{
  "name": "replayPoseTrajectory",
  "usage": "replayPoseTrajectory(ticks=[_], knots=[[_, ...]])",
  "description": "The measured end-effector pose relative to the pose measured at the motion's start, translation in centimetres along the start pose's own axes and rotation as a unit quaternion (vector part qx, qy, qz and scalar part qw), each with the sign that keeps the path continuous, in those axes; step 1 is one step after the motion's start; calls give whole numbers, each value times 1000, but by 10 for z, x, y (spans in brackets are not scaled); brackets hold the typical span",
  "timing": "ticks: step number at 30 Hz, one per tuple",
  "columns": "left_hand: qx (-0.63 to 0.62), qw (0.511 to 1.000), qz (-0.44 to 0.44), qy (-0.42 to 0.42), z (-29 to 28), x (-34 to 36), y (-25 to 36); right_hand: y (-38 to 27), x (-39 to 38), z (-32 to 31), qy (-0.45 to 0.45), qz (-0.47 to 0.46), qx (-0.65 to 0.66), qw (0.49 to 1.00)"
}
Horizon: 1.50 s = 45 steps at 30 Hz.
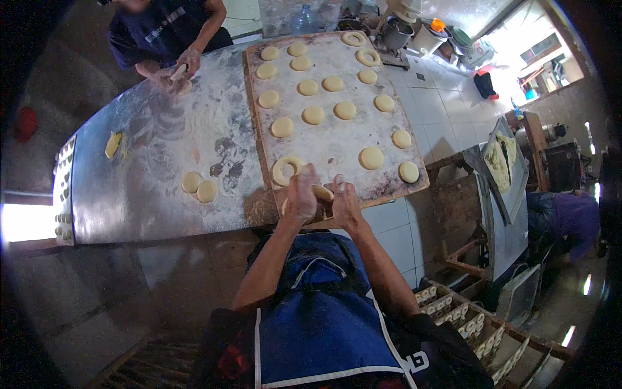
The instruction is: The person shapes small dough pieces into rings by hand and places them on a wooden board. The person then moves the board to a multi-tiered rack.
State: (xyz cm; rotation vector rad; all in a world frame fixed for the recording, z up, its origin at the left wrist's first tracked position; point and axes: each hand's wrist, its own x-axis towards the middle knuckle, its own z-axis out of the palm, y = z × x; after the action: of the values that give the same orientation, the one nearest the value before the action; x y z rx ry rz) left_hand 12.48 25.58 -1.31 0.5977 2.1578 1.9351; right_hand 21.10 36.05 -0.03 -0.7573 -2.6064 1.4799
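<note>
So both my hands are busy: my left grip (303, 198) and right grip (345, 202) are closed on a curved dough piece (322, 193), right over the near edge of the floury board (334, 139). My fingers hide a good part of it, so I can't tell its full shape.

Space is tight around here tbh. A finished-looking dough ring (287, 170) sits just beside my left hand, with a dough disc (372, 158) to the right and more round ones spread toward the far side. Two more rings lie at the far right corner.

Left of the board, the floured tabletop (159, 201) carries a pair of touching discs (199, 187) and, further left, a yellow lump (113, 145). A co-worker (165, 35) is handling dough at the far left. Off to the right there's a metal tray (502, 162) with dough in it, and a rack (470, 324) loaded with pale pieces at near right.
</note>
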Motion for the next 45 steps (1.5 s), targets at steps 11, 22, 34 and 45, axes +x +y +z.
replayPoseTrajectory(ticks=[11, 22, 34, 45], knots=[[51, 986, -76, -138, 35, -8, 17, 12, -33, -39, 74, -65, 219, 971], [297, 949, 52, -93, 43, 8, 7, 14, -43, -68, 220, -34, -150, 963], [297, 945, 111, -86, -33, 11, 20, 56, 63, -97, 82, -125, -371, 917], [317, 925, -31, 206, -285, -4, -1, -66, 60, -8, -37, -158, 6, 987]])
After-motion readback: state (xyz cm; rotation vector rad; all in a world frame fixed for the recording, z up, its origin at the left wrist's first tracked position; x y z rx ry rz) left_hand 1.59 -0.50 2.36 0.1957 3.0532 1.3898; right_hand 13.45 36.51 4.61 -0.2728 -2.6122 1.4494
